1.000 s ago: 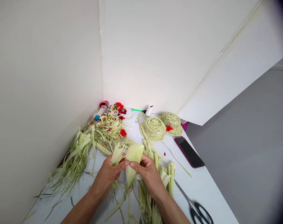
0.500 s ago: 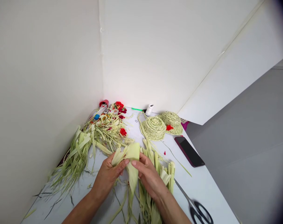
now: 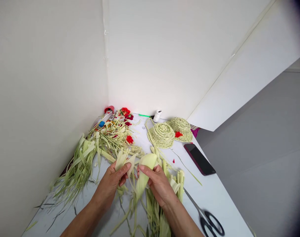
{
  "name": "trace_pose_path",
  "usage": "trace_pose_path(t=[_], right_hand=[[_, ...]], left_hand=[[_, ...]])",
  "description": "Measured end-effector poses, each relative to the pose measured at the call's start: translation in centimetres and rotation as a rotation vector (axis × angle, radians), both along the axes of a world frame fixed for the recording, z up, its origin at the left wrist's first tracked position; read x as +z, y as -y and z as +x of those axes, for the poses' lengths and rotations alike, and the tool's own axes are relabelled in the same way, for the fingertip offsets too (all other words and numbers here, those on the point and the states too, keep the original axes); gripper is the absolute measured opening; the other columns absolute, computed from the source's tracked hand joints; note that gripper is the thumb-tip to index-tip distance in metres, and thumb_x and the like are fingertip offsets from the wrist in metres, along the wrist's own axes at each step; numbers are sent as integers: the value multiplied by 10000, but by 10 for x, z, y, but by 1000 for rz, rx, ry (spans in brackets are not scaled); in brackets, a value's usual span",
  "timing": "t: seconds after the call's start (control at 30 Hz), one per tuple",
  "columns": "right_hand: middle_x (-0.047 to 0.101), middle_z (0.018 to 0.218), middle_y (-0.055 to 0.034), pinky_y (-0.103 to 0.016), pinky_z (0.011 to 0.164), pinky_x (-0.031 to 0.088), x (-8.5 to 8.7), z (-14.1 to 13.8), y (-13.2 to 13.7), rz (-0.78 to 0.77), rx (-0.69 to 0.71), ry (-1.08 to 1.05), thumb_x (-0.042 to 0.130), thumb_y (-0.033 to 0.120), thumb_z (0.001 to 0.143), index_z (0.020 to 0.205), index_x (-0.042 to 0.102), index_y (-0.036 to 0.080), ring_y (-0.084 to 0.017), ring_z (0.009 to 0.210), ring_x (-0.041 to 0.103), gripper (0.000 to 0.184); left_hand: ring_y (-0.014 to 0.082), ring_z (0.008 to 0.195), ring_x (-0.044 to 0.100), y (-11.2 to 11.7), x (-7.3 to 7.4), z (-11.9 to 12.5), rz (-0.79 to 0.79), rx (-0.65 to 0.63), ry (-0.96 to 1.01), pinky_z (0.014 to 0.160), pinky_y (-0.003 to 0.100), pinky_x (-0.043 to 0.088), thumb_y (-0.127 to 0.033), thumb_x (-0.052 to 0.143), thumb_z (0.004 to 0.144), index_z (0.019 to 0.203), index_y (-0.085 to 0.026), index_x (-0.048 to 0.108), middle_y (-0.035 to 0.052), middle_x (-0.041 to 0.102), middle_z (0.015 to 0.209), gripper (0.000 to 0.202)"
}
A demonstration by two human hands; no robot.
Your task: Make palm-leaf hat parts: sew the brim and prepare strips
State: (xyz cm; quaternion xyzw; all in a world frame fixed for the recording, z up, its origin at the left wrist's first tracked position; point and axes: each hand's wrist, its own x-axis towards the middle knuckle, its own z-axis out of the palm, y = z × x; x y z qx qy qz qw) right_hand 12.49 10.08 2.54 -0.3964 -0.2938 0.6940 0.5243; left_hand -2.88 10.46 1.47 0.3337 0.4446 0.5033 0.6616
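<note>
My left hand (image 3: 116, 179) pinches some pale, torn corn husk strips (image 3: 121, 161) between thumb and fingers. In my right hand (image 3: 156, 181) is a broader pale-green corn husk (image 3: 148, 162), its top curled over and its narrow lower part hanging down. A small gap separates the two hands. Beneath and beside my right forearm lies a bundle of long green husks (image 3: 153, 205). To the left, a loose heap of shredded husk strips (image 3: 84, 156) spreads over the table. Beyond my hands sit two braided husk hats (image 3: 163, 135), the rear one with a red flower (image 3: 178, 134).
Black-handled scissors (image 3: 205, 215) and a dark phone (image 3: 199, 159) lie on the right of the white table (image 3: 229, 210). A white thread spool (image 3: 158, 116), a green pen (image 3: 144, 115) and red flowers (image 3: 126, 111) are at the back. Walls rise behind and left.
My hands have moved apart, the left one going left with its torn strips. The broad husk has come away into my right hand and tilts to the right.
</note>
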Motion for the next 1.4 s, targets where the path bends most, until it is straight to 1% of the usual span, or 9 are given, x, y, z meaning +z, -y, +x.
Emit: trace_pose_path(t=[0.17, 0.37, 0.47, 0.57, 0.73, 0.87, 1.03, 1.13, 1.4], right_hand=[[723, 768, -52, -301, 673, 503, -5, 3, -3, -56, -116, -38, 855, 318, 613, 859, 672, 140, -184, 657, 654, 354], [728, 774, -61, -312, 692, 518, -7, 1, -3, -28, -67, -39, 842, 329, 635, 887, 695, 135, -192, 670, 666, 350], [727, 750, -57, -299, 691, 519, -4, -2, -1, 27, 4, -56, 822, 318, 667, 840, 703, 142, -185, 668, 669, 274], [721, 729, -62, -322, 685, 523, -6, -6, 2, 67, 68, -70, 798, 351, 695, 838, 701, 143, -206, 673, 677, 270], [729, 807, -59, -324, 684, 525, -18, -9, 3, 38, -35, 14, 827, 390, 653, 912, 683, 151, -212, 708, 680, 380], [725, 834, -53, -290, 706, 511, -18, -6, 3, 83, -45, 111, 775, 420, 722, 933, 680, 145, -197, 758, 669, 359], [727, 913, -59, -302, 776, 496, -7, -3, 2, 158, 47, 29, 783, 346, 725, 1000, 681, 158, -197, 812, 667, 348], [730, 836, -54, -318, 738, 501, -7, -4, 1, 153, 79, -2, 794, 325, 708, 950, 686, 159, -198, 732, 668, 313], [725, 855, -55, -295, 725, 496, -14, -7, 3, 143, 31, 28, 771, 314, 732, 934, 704, 158, -182, 731, 652, 264]], left_hand=[[106, 692, 611, 2, 13, -1, -128, 115, 120, 673, 190, 487, -289, 789, 697, 871, -203, 682, -20, 677, 754, 221], [151, 794, 663, 4, 14, 2, -100, 2, 133, 720, 237, 517, -293, 768, 721, 964, -211, 689, 24, 730, 903, 269], [137, 725, 629, 4, 8, 3, -70, -9, 138, 729, 247, 511, -281, 748, 733, 855, -177, 670, 18, 700, 774, 178], [88, 551, 498, 5, 4, 5, -78, -90, 175, 567, 199, 445, -281, 727, 745, 784, -165, 629, -39, 564, 594, 157], [58, 479, 290, 6, -2, 11, -58, -221, 114, 444, 176, 285, -312, 794, 674, 732, -156, 581, -89, 385, 533, 270], [58, 464, 211, 5, -4, 12, -10, -149, -26, 423, 189, 200, -377, 797, 654, 708, -165, 556, -106, 329, 502, 326], [81, 509, 323, 2, -1, 6, -6, 16, -47, 479, 185, 282, -399, 759, 694, 769, -188, 562, -83, 421, 566, 298], [102, 574, 400, 3, 0, 5, -3, 8, -32, 507, 190, 320, -403, 739, 718, 740, -191, 550, -55, 488, 628, 284], [74, 478, 278, 4, -2, 7, 62, -95, -97, 462, 198, 244, -422, 717, 729, 671, -182, 526, -82, 404, 522, 312]])
